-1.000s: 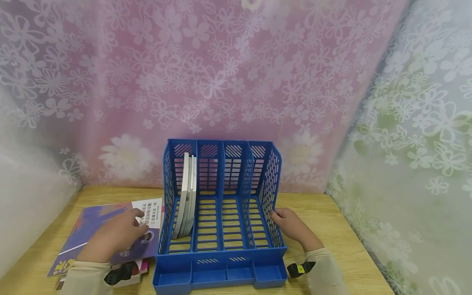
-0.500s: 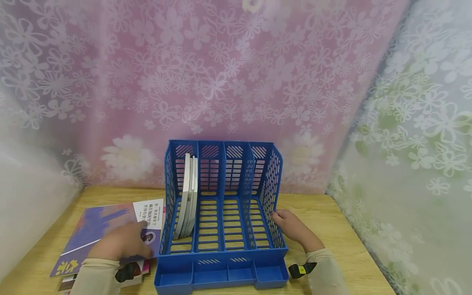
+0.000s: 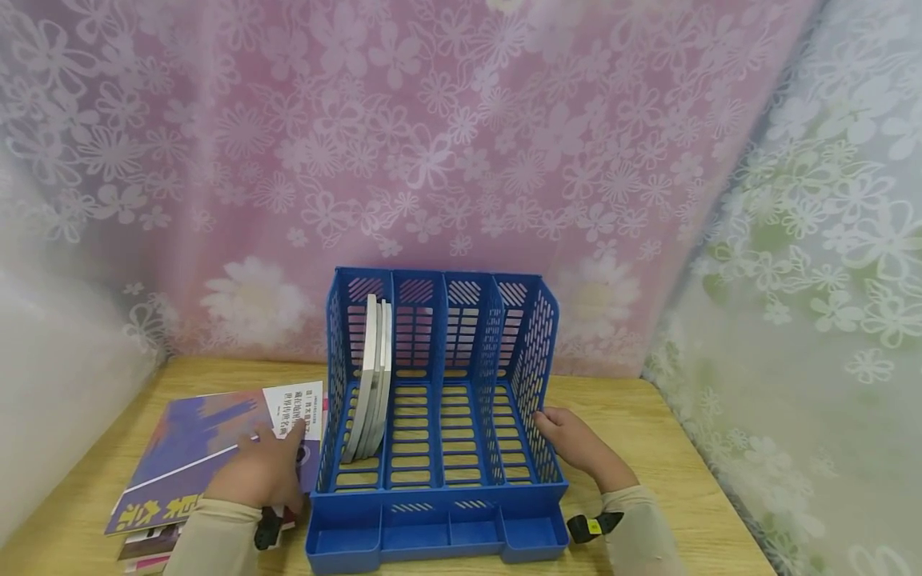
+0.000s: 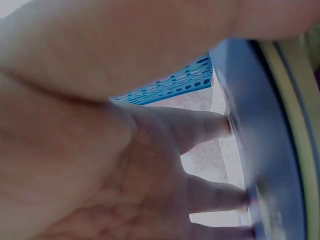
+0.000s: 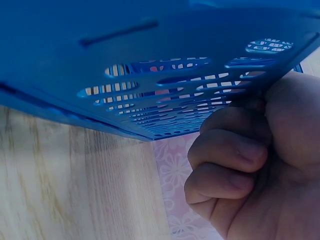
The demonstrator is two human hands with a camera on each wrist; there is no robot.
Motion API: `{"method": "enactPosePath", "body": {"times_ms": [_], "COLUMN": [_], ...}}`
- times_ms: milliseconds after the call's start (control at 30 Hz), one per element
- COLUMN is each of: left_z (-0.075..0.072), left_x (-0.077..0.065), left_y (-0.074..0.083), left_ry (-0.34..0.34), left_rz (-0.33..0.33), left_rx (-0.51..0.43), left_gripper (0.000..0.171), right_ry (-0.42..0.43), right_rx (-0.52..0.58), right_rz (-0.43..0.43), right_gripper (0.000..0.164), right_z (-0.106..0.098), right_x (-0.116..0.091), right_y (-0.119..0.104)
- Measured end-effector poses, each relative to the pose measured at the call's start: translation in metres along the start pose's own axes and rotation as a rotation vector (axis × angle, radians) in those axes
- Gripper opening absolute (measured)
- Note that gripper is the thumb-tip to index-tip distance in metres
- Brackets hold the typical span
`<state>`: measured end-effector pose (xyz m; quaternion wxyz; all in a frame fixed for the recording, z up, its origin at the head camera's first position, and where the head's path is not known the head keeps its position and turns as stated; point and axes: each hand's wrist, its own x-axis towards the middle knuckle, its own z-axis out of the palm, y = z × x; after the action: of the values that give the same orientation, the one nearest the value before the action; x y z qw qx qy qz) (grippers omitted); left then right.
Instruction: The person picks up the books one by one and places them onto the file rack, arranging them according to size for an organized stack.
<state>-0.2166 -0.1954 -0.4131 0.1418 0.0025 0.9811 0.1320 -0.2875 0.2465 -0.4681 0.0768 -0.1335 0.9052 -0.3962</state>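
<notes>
My left hand [image 3: 261, 472] lies over the purple book [image 3: 194, 436] on top of a stack, its fingers spread and the fingertips touching the cover. In the left wrist view the fingers [image 4: 215, 195] reach fairly straight to the cover, and the thumb passes by the book's near edge. To the right stands a blue desktop file rack [image 3: 432, 504] with upright dividers and small trays along its front. My right hand [image 3: 579, 452] grips the rack's right side wall, and in the right wrist view its fingers [image 5: 227, 150] are curled outside the perforated panel.
Several thin books [image 3: 370, 392] stand in the rack's leftmost slot, leaning slightly. More books [image 3: 147, 552] lie under the purple one. All rest on a wooden table [image 3: 648, 480], with a pink floral curtain [image 3: 461, 160] behind and a pale one [image 3: 814, 280] at right.
My left hand has moved right and toward the near edge of the purple book, its fingers now spread on the cover. The right hand keeps its grip; the view has shifted slightly.
</notes>
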Motion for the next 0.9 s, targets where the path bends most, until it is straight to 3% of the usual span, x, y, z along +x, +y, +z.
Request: {"method": "enactPosePath", "body": {"times_ms": [333,633,900], "left_z": [-0.006,-0.009,-0.016], "left_x": [-0.001,0.001,0.001], "left_y": [-0.004,-0.013,-0.021], "left_ry": [0.022,-0.033,-0.098], "left_rz": [0.053,0.055,0.098], "left_rx": [0.024,-0.031,-0.092], "left_gripper": [0.109,0.108,0.101], "right_ry": [-0.007,-0.003,-0.005], "right_rx": [0.021,0.023,0.019], "right_rz": [-0.006,-0.014,-0.020], "right_gripper": [0.042,0.042,0.042], "right_z": [0.000,0.000,-0.001], "right_x": [-0.002,-0.002,-0.003], "right_y": [0.000,-0.001,-0.002]}}
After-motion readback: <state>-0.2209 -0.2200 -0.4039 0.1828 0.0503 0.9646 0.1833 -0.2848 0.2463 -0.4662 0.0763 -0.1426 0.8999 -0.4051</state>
